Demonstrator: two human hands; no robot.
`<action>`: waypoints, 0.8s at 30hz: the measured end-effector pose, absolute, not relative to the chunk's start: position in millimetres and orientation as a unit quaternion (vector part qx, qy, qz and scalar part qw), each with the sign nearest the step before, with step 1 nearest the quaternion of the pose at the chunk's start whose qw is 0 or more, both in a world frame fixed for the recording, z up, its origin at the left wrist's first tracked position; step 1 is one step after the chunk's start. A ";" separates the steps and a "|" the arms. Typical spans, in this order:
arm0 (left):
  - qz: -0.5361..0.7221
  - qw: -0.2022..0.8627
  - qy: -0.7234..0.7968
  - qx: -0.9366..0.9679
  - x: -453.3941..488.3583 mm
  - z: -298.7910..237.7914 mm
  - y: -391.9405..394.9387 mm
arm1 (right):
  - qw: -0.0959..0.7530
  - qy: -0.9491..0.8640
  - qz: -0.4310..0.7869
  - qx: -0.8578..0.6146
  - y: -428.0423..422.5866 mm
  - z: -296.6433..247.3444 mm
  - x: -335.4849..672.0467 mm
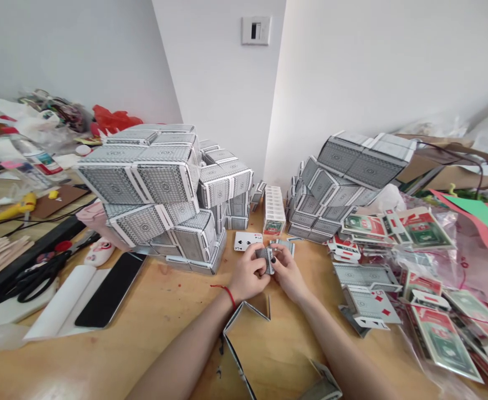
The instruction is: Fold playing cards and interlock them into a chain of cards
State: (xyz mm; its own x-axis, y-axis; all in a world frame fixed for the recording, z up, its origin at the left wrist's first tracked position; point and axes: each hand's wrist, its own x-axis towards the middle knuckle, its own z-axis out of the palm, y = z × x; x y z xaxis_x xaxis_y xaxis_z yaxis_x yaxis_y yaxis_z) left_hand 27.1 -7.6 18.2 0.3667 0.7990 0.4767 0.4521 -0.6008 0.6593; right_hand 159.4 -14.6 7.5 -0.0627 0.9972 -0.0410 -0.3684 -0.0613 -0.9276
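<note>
Near the middle of the wooden table, my left hand [249, 275] and my right hand [288, 273] meet around a small folded playing card [264, 256] with a grey patterned back. Both hands have their fingers closed on it. Just beyond my left hand a three of spades [247, 240] lies face up. A grey-backed card [285, 245] lies partly hidden behind my right fingers. A chain of joined, folded cards [236, 349] stands between my forearms, curving towards me.
Stacked blocks built of cards rise at the left [148, 183] and right [331, 189]. Between them stands a row of card boxes [273, 203]. Loose cards [367, 300] and green-red card packs [444, 333] lie right. A black phone [110, 289], scissors [46, 272] and glue gun [13, 208] lie left.
</note>
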 end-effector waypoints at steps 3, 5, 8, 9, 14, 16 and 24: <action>0.408 0.211 0.394 0.796 26.1 19.8 -8.1 | 0.549 -0.355 0.667 -0.357 -15.1 5.7 155.3; 0.411 0.209 0.394 0.795 25.4 20.4 -8.5 | 0.536 -0.342 0.694 -0.338 -15.6 6.6 153.5; 0.405 0.201 0.389 0.802 24.5 19.2 -8.7 | 0.522 -0.332 0.714 -0.327 -16.0 9.2 153.5; 0.399 0.195 0.385 0.809 24.1 18.3 -8.6 | 0.521 -0.327 0.718 -0.325 -16.1 9.9 154.1; 0.357 0.130 0.369 0.848 21.7 13.8 -7.7 | 0.511 -0.318 0.729 -0.326 -16.6 12.4 156.5; 0.346 0.110 0.368 0.856 21.3 13.1 -7.5 | 0.511 -0.316 0.728 -0.330 -17.4 13.8 156.1; 0.369 0.142 0.356 0.847 25.1 19.8 -10.7 | 0.569 -0.340 0.668 -0.338 -18.7 16.5 155.3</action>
State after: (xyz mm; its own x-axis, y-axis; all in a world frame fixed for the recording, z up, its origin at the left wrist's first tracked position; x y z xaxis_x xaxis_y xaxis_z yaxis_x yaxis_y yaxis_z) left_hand 25.1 -10.7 19.8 0.4737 0.7074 0.5246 0.4976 -0.7064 0.5033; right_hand 155.3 -18.7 16.5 -0.1245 0.9900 -0.0657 -0.5301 -0.1223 -0.8390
